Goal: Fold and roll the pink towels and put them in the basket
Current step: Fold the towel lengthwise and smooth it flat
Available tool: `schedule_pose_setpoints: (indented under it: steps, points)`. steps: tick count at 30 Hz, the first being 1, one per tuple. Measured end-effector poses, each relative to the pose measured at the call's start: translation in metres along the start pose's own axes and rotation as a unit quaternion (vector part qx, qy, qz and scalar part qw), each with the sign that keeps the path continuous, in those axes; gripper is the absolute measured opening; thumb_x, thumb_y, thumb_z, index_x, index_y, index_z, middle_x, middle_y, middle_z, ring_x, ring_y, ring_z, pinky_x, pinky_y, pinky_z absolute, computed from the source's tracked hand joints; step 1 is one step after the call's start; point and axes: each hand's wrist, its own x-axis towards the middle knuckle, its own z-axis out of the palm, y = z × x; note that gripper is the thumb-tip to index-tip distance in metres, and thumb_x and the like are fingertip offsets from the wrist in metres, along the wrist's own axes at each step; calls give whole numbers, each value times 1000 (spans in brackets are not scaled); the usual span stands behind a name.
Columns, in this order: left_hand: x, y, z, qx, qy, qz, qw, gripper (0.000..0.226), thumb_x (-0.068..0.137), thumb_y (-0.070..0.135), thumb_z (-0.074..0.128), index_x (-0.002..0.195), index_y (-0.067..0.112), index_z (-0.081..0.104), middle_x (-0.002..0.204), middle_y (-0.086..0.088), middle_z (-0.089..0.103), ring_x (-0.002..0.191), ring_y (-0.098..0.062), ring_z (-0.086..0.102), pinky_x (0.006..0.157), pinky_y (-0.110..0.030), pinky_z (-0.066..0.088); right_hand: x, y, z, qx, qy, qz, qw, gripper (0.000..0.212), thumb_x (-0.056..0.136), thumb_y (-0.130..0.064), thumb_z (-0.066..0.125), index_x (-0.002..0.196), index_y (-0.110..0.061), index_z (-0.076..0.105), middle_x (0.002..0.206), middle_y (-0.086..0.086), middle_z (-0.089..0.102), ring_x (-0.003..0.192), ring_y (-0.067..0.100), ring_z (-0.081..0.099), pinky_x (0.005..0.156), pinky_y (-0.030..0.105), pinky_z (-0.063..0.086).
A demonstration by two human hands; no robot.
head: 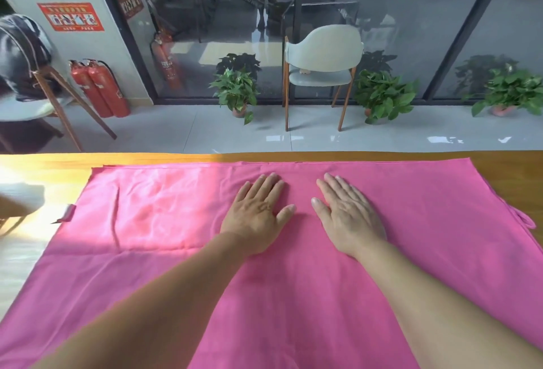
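Head view looks down on a pink towel [293, 266] spread wide across the wooden surface [44, 169], its far edge lying just short of the surface's far edge. Both hands rest palm-down on the towel, near its far edge and side by side around the middle of its width. Left hand [258, 216] has its fingers [264, 186] straight and spread flat, grasping nothing; right hand [346, 216] lies the same way, fingers [338, 186] extended and pressing on the cloth (the two thumbs point toward each other, apart). A small tag [69, 213] sticks out at the towel's left edge, and a loop [524, 220] hangs at its right edge. Beyond the towel, on the floor, stand a pale chair [320, 69], potted plants [235, 89] and red fire extinguishers [100, 89] to the left.
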Motion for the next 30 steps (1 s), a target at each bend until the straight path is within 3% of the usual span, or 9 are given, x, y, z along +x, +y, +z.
schedule_pose_setpoints:
  steps: [5, 9, 14, 19, 25, 28, 30]
  points:
    - [-1, -92, -17, 23, 6, -95, 995, 73, 94, 64, 6, 157, 25, 5, 164, 7, -4, 149, -10, -9, 121, -34, -7, 1, -2, -2, -16, -12, 5, 1000, 64, 101, -57, 8, 158, -29, 3, 164, -14, -4, 150, 3, -9, 122, 27, -8]
    - [0, -94, -14, 19, 14, -87, 996, 68, 97, 58, 8, 156, 24, 5, 164, 7, -5, 150, -11, -10, 122, -36, -6, 19, -43, -4, -7, -2, 8, 1000, 59, 105, -46, 14, 158, -26, -4, 164, -11, -13, 149, 5, -15, 118, 26, -16]
    - [1, -97, -15, -14, 31, -87, 996, 57, 104, 43, 15, 156, 24, 7, 164, 6, -4, 150, -11, -10, 122, -36, -5, 46, -157, 27, 74, 12, -49, 996, 55, 106, -35, 20, 159, -23, 7, 166, -8, -2, 152, 9, -6, 119, 27, -11]
    - [-12, -142, -24, 9, 28, -32, 999, 60, 101, 53, 19, 156, 29, 12, 164, 8, 3, 150, -11, -3, 121, -33, -3, 43, -160, 44, 35, 10, -40, 999, 57, 105, -40, 16, 159, -23, 7, 166, -9, 0, 151, 7, -5, 118, 25, -13]
    - [-37, -247, -55, 31, 23, -198, 980, 65, 100, 55, 19, 157, 24, 8, 164, 2, -5, 150, -12, -8, 122, -36, -4, 44, -163, 43, 11, 10, -38, 999, 58, 104, -43, 13, 158, -23, 3, 165, -10, -4, 150, 5, -8, 117, 24, -16]
    - [-48, -209, -50, -6, 64, -95, 993, 66, 101, 54, 18, 156, 19, 11, 164, 0, -2, 151, -14, -5, 122, -35, -3, 42, -161, 43, 5, 10, -35, 999, 58, 105, -44, 14, 158, -23, 3, 165, -10, -4, 151, 5, -8, 118, 25, -15]
    - [-64, -175, -39, -17, 43, -4, 999, 77, 94, 64, 9, 156, 19, 15, 164, 0, 4, 151, -15, 0, 122, -34, -1, 42, -162, 43, 2, 16, -36, 999, 59, 104, -44, 15, 158, -24, 4, 165, -11, -3, 151, 4, -7, 118, 24, -15]
